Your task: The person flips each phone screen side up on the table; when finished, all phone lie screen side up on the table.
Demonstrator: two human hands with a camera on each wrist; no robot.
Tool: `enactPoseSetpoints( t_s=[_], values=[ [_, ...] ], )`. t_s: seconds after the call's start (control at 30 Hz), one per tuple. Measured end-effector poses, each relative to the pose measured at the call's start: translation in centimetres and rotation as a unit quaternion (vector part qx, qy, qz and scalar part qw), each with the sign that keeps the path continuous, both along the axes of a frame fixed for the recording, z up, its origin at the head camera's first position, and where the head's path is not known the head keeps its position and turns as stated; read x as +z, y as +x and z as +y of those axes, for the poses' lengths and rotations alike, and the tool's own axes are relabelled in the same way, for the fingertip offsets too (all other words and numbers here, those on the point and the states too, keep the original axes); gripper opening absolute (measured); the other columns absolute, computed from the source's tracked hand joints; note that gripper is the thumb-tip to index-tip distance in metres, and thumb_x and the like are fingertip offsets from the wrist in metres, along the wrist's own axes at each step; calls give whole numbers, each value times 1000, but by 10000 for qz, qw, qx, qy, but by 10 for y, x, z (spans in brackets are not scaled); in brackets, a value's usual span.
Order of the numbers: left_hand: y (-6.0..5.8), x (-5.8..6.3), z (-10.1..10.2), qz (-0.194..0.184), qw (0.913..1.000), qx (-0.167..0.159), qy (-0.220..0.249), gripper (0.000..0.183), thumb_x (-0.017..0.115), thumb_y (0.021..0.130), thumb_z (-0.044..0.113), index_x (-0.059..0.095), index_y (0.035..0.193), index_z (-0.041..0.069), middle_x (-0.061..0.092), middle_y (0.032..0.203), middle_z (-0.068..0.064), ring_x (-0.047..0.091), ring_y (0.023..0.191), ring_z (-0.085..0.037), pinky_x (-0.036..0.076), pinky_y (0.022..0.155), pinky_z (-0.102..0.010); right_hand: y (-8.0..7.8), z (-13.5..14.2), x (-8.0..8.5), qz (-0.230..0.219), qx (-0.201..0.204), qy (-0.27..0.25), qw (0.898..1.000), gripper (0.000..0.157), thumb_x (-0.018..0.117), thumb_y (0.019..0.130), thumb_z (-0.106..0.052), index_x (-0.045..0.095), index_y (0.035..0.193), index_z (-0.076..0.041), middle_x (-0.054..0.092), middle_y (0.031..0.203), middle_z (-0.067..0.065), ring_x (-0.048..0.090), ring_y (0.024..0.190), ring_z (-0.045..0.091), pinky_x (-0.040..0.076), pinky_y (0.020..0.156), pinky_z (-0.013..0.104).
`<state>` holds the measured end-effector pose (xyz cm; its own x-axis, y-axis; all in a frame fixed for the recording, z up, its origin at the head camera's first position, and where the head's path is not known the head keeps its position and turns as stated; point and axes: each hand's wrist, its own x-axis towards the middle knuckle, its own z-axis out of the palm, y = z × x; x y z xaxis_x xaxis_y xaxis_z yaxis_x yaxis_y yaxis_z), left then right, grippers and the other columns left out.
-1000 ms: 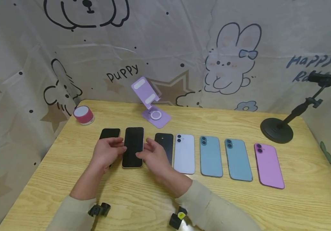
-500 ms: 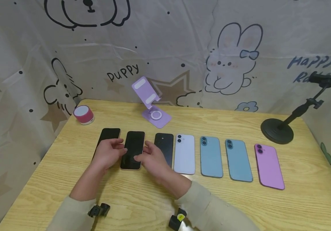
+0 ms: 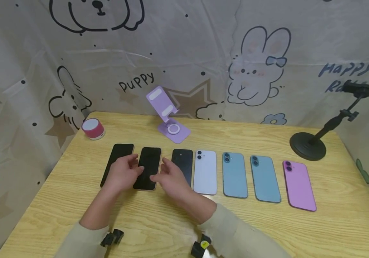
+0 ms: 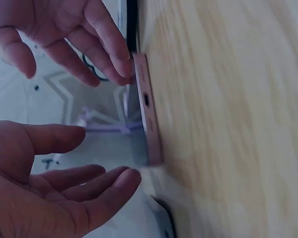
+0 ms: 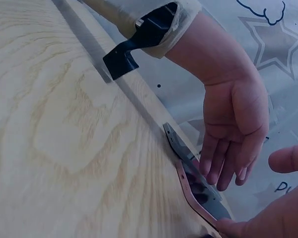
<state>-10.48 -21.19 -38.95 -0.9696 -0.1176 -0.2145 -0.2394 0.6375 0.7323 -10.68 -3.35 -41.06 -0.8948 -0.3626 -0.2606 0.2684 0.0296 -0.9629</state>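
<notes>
A black-screened phone with a pink frame lies face up on the table between my two hands. Beside its left edge is my left hand, its thumb over the screen and its fingers loosely bent. On the opposite side my right hand hovers, thumb near the screen and fingers by the edge. In the left wrist view, the phone's pink bottom edge rests on the wood, with neither hand gripping it. Another dark phone lies left of it, partly behind my left hand.
To the right, a row holds a black phone, a white phone, two blue phones and a pink phone. Behind stand a purple phone stand, a pink-and-white round speaker and a black stand.
The pink-framed phone has come down and slightly toward me, and now lies flat on the table. My hands have loosened from its sides. My left hand has shifted slightly right.
</notes>
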Motion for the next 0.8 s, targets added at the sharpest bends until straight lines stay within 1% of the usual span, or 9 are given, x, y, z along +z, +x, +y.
enactPoseSetpoints(
  t_s=[0.03,0.1,0.17,0.23,0.4,0.5,0.63,0.7,0.8],
  values=[
    [1,1,3,107,9999,-53,-73,54,64,97,11,46,144,-7,56,134,-27,56,120,-40,45,99,-54,0,4,1,57,22,115,9999,80,70,90,-12,27,155,1,37,152,23,38,139,35,36,108,47],
    [3,2,11,291,9994,-166,-89,52,65,97,10,48,143,-6,56,135,-25,56,119,-39,46,98,-53,1,12,3,145,91,213,9996,78,69,92,-13,27,156,0,37,153,22,38,139,35,35,109,47],
    [4,3,20,432,9986,-291,57,50,65,97,9,50,142,-6,57,134,-24,58,118,-37,47,96,-51,1,21,4,194,152,212,9995,76,67,94,-14,26,156,-1,36,154,22,38,139,34,35,109,47],
    [5,4,29,483,9975,-407,317,49,65,96,8,51,141,-6,59,133,-22,59,116,-35,48,96,-49,2,31,7,274,201,254,9991,75,65,95,-14,25,157,-1,35,154,22,38,139,34,35,109,47],
    [6,2,49,324,9921,-652,1024,50,65,96,6,50,143,-5,58,135,-19,59,117,-32,49,96,-45,2,55,10,516,160,452,9975,75,64,96,-15,23,157,-1,34,155,22,36,140,34,33,110,49],
    [7,-1,60,200,9893,-746,1238,52,65,96,7,49,144,-3,57,137,-17,58,119,-32,49,97,-45,2,67,8,587,97,649,9961,75,63,96,-15,22,158,-3,33,156,21,34,141,34,31,111,49],
    [8,-6,71,121,9885,-834,1254,53,66,95,9,49,145,0,57,137,-18,57,122,-34,46,99,-46,2,79,3,617,60,827,9947,77,63,96,-13,20,158,-3,31,157,21,30,143,35,29,112,49],
    [8,-8,75,116,9886,-863,1228,53,66,95,8,49,145,0,56,138,-18,55,124,-35,44,102,-47,3,83,1,604,69,836,9946,78,63,95,-13,19,159,-3,30,157,22,29,143,36,29,112,51],
    [8,-11,80,132,9895,-809,1193,52,66,95,7,50,145,1,55,139,-19,52,127,-35,42,104,-47,5,86,0,562,73,775,9954,79,63,95,-13,17,159,-5,29,158,21,28,144,35,30,111,53]
  ],
)
